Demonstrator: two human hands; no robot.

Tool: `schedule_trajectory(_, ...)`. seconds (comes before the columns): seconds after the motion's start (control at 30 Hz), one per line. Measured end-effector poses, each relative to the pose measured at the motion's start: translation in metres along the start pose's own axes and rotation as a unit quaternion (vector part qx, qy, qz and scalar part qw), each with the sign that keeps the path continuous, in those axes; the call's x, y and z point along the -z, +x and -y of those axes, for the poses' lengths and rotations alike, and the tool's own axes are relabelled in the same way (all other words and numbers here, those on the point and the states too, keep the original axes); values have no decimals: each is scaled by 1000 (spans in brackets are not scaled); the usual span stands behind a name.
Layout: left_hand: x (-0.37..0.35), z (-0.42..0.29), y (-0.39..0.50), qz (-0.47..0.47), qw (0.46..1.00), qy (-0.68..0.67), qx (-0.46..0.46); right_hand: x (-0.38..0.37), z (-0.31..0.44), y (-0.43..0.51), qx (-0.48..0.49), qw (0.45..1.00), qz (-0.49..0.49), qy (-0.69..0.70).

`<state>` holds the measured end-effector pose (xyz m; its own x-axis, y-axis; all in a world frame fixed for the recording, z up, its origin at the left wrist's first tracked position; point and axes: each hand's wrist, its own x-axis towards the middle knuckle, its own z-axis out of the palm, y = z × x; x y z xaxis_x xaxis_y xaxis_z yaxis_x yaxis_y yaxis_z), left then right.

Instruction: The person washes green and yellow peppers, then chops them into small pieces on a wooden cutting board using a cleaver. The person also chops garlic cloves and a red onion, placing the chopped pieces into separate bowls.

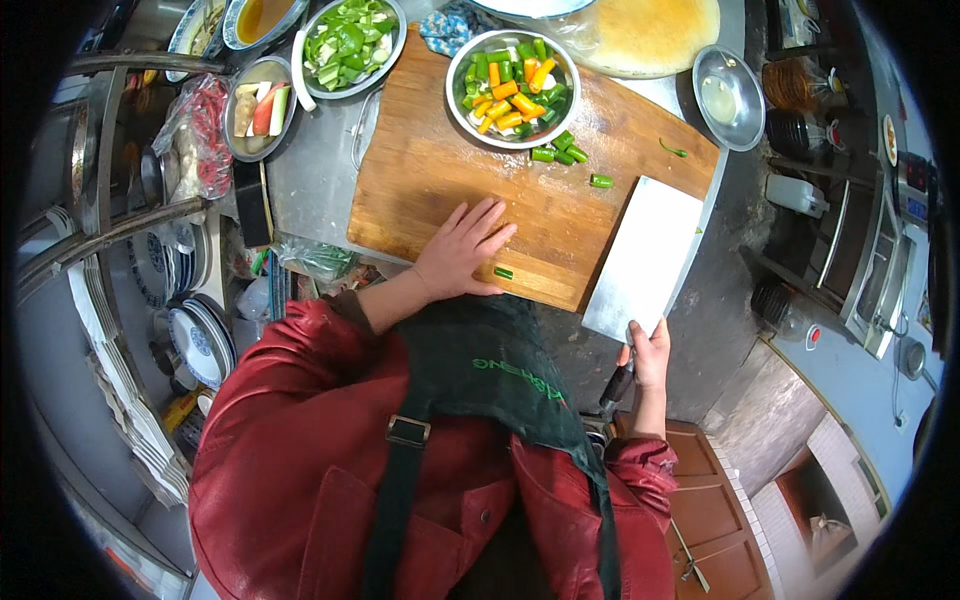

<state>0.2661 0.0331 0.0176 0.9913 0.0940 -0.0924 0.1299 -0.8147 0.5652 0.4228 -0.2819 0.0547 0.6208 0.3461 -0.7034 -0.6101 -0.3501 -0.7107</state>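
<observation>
My left hand (466,251) rests palm down with fingers spread on the near left part of a wooden cutting board (420,172). Beside its thumb lies a short green piece of cut vegetable (504,273). My right hand (646,352) grips a cleaver (646,259) near where handle and blade meet; the broad blade lies over the board's right edge. A steel bowl (453,112) of green and orange cut vegetables stands at the far side of the board. Several cut green pieces (562,148) lie just in front of it, and a single one (601,181) is nearer the cleaver.
Behind the board are a round board (675,34) and a blue cloth (450,28). A metal bowl (729,97) stands right. To the left are a bowl of green peppers (349,45), a bowl of cut aromatics (259,109) and a phone (253,204). A green stem (673,149) lies far right.
</observation>
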Motion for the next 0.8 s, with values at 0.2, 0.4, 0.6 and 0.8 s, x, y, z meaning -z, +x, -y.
schedule_trajectory(0.2, -6, -4, 52, -82, 997, -6, 0, -5, -4, 33, 6, 999, 12, -31)
schedule_trajectory(0.4, -25, -19, 123, -228, 971, 21, 67, -30, 14, 53, 14, 994, 87, -71)
schedule_trajectory(0.6, -42, -38, 136, -267, 957, -109, 42, -46, 6, 52, 0, 990, 125, -68)
schedule_trajectory(0.8, -31, -52, 126, -286, 952, -108, 8, -65, 12, 19, -3, 990, 142, -11)
